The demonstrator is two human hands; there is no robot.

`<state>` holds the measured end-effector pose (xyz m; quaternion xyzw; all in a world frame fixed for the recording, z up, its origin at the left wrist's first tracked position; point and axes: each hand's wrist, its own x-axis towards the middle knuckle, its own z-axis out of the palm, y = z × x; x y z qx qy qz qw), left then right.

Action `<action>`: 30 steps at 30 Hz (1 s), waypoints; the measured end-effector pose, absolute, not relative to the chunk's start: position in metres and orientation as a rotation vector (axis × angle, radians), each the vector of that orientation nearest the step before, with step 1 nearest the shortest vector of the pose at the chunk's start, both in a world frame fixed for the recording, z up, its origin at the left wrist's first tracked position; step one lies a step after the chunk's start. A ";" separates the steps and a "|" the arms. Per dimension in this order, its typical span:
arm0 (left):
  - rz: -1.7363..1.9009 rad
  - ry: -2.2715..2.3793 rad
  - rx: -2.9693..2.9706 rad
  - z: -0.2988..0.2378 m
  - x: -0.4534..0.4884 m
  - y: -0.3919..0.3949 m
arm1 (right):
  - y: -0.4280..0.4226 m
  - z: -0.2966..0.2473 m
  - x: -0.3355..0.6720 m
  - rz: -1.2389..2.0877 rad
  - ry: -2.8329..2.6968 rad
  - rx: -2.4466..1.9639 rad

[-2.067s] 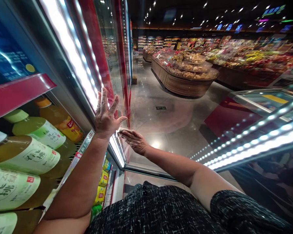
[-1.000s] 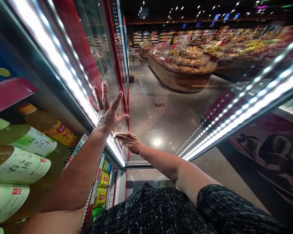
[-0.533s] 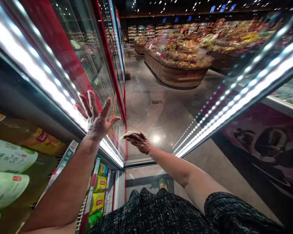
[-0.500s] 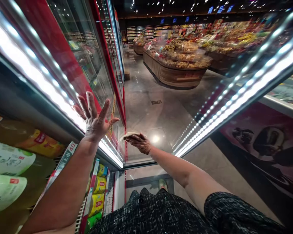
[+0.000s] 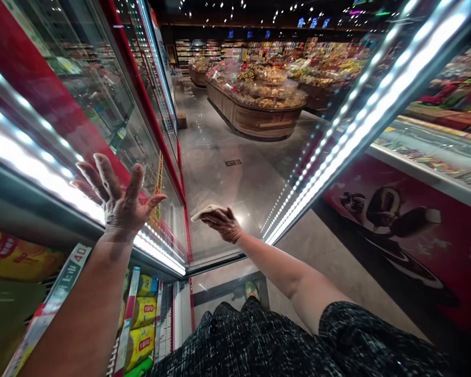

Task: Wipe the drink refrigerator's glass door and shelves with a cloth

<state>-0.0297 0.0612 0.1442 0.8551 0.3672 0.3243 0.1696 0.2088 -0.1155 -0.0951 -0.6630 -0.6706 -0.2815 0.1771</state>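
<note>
My left hand (image 5: 118,201) is raised with its fingers spread, palm against the lit frame of the cooler (image 5: 43,173) on the left. My right hand (image 5: 222,224) presses a folded pale cloth (image 5: 206,211) flat against the inside of the open glass door (image 5: 235,173). The door swings out to the right, and its LED edge strip (image 5: 361,110) runs diagonally across the view. Drink bottles (image 5: 18,256) lie on the cooler shelf by my left forearm.
Yellow packets (image 5: 141,314) fill the lower shelves. More red-framed glass cooler doors (image 5: 149,94) run down the aisle on the left. A chest freezer (image 5: 416,173) stands to the right. A wooden island display (image 5: 259,104) of food stands far ahead on the glossy floor.
The view has swung to the right and the bottles have slid off to the left. The right hand with the cloth has moved right, away from the cooler frame, across the glass. The left hand stays spread.
</note>
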 end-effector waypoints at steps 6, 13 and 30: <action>0.935 1.045 2.403 0.132 -0.029 0.059 | -0.127 -0.100 0.216 -0.806 -1.842 -1.905; 0.990 1.023 2.440 0.135 -0.026 0.052 | -0.146 -0.093 0.241 -0.816 -1.835 -1.935; 0.866 1.117 2.384 0.135 -0.025 0.042 | -0.142 -0.064 0.224 -0.908 -1.498 -2.037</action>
